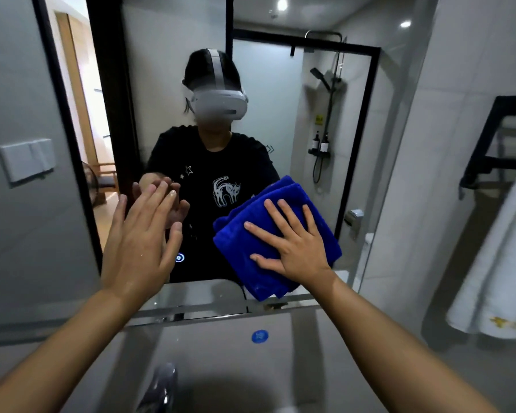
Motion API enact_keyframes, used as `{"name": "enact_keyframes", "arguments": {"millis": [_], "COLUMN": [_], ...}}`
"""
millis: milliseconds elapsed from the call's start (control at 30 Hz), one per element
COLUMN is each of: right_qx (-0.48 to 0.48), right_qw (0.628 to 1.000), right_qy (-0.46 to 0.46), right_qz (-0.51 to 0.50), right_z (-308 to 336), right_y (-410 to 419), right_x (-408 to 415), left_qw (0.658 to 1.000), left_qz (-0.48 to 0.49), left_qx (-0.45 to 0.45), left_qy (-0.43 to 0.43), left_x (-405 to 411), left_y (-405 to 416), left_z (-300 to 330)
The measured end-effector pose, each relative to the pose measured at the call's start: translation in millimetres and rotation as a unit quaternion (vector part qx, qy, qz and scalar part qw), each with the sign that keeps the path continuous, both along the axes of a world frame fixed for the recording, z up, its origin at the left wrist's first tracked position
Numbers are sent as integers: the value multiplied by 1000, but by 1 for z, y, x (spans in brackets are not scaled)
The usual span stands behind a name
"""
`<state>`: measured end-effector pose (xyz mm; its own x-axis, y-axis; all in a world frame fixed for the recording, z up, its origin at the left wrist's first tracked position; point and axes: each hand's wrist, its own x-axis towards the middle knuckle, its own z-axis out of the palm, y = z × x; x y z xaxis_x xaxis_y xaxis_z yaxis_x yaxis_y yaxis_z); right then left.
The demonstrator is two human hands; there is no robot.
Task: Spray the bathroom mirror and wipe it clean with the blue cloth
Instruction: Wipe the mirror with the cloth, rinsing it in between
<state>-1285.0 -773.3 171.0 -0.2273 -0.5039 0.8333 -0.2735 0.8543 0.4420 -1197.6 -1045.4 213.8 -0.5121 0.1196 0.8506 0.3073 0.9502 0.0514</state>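
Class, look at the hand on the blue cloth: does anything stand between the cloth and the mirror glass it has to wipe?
Nothing visible does. The right hand presses the blue cloth flat against the mirror, low near its bottom edge. The left hand lies open on the glass beside it, apart from the cloth.

Switch plate (27,162), pale, two rockers, on grey wall at left. Basin (221,353) below, with blue round sticker (259,336) on its back slope; tap (160,386) at bottom edge, blurred. Black rack (495,138) on right wall. White towel (498,263) hangs beneath it, yellow mark near its lower end.
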Motion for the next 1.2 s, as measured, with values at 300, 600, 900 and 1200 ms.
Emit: {"name": "enact_keyframes", "arguments": {"millis": [300, 600, 900, 1200], "right_qx": [-39, -62, -37, 19], "right_qw": [999, 997, 999, 1000], "right_qy": [-8, -28, -27, -9], "right_qz": [-27, -25, -15, 11], "right_z": [-5, -18, -41, -65], "right_y": [68, 107, 128, 143], "right_x": [-9, -15, -19, -22], "left_qw": [1000, 999, 1000, 1000], "left_qz": [-21, -14, -3, 13], "left_qx": [-13, -34, -22, -13], "left_qy": [-13, -5, -3, -6], "left_x": [-10, -16, -9, -11], "left_y": [53, 78, 87, 97], "left_z": [-7, -19, -35, -48]}}
